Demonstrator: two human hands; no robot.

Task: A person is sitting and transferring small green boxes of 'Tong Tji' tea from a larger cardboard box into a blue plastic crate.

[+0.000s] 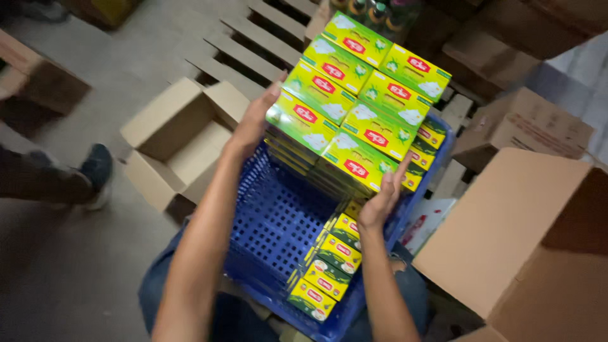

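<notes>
Stack of boxes (358, 95): printed card, yellow-green, slight gloss, light sheen on the top faces. Same glossy card on the smaller boxes (329, 263) along the crate's right wall.
Crate (278, 221): blue moulded plastic, perforated lattice floor and walls, smooth, semi-matt.
Open carton (174, 136): brown corrugated cardboard, matt, dull raw inner faces. Large carton (525, 240) at right: same material, matt.
Pallet (253, 38): bare wooden slats, rough, unfinished.
Floor (69, 266): grey concrete, matt, scuffed.
Trousers (158, 285): blue denim cloth.
</notes>
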